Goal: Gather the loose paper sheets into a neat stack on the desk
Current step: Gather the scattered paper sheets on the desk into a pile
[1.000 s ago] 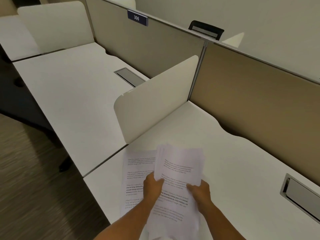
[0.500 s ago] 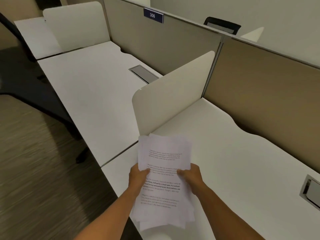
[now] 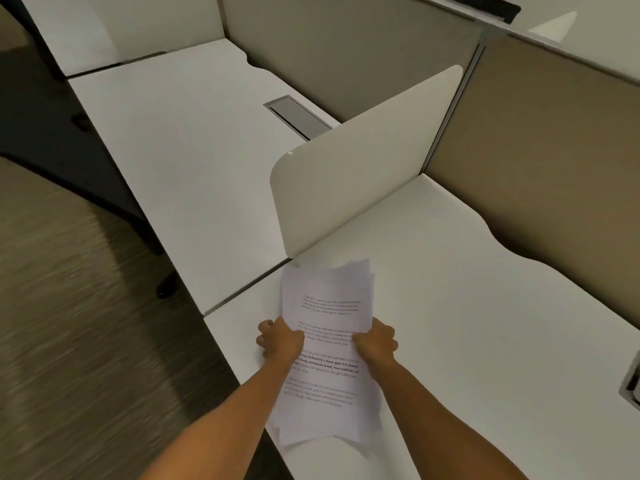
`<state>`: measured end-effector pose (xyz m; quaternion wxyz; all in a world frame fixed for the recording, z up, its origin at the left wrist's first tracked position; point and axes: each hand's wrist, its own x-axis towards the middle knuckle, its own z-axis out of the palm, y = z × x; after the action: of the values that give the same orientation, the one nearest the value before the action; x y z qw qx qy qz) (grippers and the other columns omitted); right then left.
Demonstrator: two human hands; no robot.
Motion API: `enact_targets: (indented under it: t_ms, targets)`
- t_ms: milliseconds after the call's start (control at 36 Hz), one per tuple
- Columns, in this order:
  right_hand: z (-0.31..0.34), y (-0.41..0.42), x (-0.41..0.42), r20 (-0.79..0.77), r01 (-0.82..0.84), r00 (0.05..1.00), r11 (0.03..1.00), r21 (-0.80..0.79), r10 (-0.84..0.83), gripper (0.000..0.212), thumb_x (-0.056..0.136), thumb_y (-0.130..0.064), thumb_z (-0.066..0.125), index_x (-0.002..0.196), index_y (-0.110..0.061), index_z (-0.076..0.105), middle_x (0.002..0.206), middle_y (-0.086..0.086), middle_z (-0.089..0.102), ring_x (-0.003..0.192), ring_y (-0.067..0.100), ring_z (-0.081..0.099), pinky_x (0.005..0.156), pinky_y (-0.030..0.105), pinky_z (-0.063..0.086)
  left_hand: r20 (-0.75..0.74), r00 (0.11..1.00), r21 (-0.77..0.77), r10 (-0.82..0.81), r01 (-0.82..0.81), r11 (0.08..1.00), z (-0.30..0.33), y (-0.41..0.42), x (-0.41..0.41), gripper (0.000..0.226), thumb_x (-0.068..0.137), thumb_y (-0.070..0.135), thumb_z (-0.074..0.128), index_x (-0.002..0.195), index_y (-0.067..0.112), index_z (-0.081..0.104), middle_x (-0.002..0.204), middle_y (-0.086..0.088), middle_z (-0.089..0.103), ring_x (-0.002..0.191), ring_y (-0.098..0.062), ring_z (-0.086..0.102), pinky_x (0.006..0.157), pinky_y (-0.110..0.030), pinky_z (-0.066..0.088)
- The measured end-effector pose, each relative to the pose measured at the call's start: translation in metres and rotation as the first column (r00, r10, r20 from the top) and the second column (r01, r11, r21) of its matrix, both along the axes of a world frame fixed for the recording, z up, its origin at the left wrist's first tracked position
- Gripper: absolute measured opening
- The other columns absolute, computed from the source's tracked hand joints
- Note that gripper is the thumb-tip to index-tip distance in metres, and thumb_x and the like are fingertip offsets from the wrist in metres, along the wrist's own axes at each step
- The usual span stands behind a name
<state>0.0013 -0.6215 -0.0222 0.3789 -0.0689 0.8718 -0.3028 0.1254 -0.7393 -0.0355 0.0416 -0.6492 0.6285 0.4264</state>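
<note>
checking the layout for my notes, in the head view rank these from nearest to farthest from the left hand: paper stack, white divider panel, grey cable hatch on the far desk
1. paper stack: in the left hand, grip on its left edge.
2. white divider panel: standing ahead, past the stack's far end.
3. grey cable hatch: beyond the divider, set into the neighbouring desk.

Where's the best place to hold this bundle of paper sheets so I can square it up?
Probably the two long edges near mid-length, one hand from each side, as the left hand and right hand grip the paper sheets now. The corners are fanned at both ends, so side holds leave the short edges free to tap on the desk.
</note>
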Motion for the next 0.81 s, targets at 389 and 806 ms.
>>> enact_targets:
  t_ms: [389, 806]
  targets:
    - [-0.010, 0.003, -0.014, 0.267, 0.190, 0.953, 0.971, -0.146, -0.147, 0.056, 0.090, 0.000, 0.058, 0.142, -0.009, 0.038, 0.134, 0.015, 0.053, 0.113, 0.031, 0.060, 0.099, 0.044, 0.055, -0.303, 0.931, 0.186, 0.205, -0.153, 0.971, -0.003, 0.005, 0.004, 0.045, 0.086, 0.006, 0.064, 0.128, 0.007, 0.050, 0.119, -0.014, 0.065, 0.103, -0.030, 0.065, 0.090, -0.045, 0.058]
    - [0.020, 0.073, -0.024, 0.368, 0.382, 0.897, 0.847, -0.369, -0.245, 0.033, 0.089, 0.002, 0.071, 0.120, -0.009, 0.069, 0.098, 0.004, 0.077, 0.086, 0.024, 0.076, 0.059, 0.027, 0.062, -0.586, 0.774, 0.406, 0.238, 0.027, 0.913, 0.026, 0.016, 0.016, 0.039, 0.076, 0.011, 0.081, 0.113, 0.015, 0.070, 0.101, -0.008, 0.078, 0.089, -0.028, 0.075, 0.077, -0.044, 0.062]
